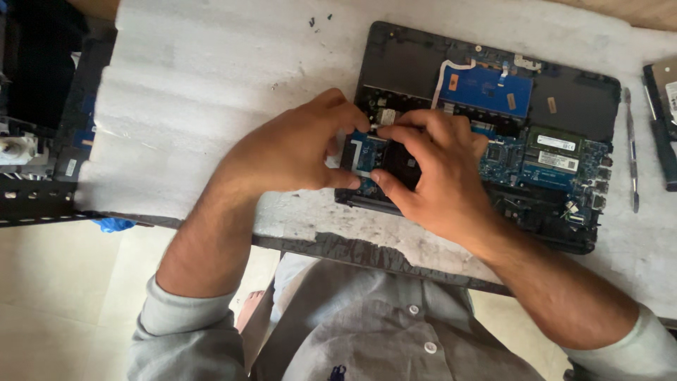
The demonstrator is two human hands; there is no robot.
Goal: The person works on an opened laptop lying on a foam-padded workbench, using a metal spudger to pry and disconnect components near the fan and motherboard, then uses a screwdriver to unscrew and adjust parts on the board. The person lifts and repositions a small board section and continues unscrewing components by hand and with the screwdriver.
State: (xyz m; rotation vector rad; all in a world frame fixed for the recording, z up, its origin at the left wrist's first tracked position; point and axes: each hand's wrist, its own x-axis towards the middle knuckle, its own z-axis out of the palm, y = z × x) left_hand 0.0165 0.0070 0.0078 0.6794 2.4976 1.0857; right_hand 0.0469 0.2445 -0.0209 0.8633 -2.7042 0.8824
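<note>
A white foam sheet (204,92) covers your bench, with pale floor tiles below its near edge. On the sheet lies an opened laptop (486,134), its bottom cover off and its blue board (543,166) bare. The laptop's long axis runs left to right across your view, tilted slightly so its right end sits nearer to you.

Your left hand (293,152) rests at the laptop's left end, fingers curled in, thumb and forefinger pinched close together over a small part near the edge; what they grip is too small to tell. Your right hand (434,173) lies over the black fan (403,166) in the laptop's near left corner, fingers bent and spread across it, fingertips touching those of the left hand. Whether it grips the fan you cannot tell.

A slim metal tool (631,148) lies just right of the laptop, pointing away from you. A few tiny screws (317,21) sit well apart on the foam.
</note>
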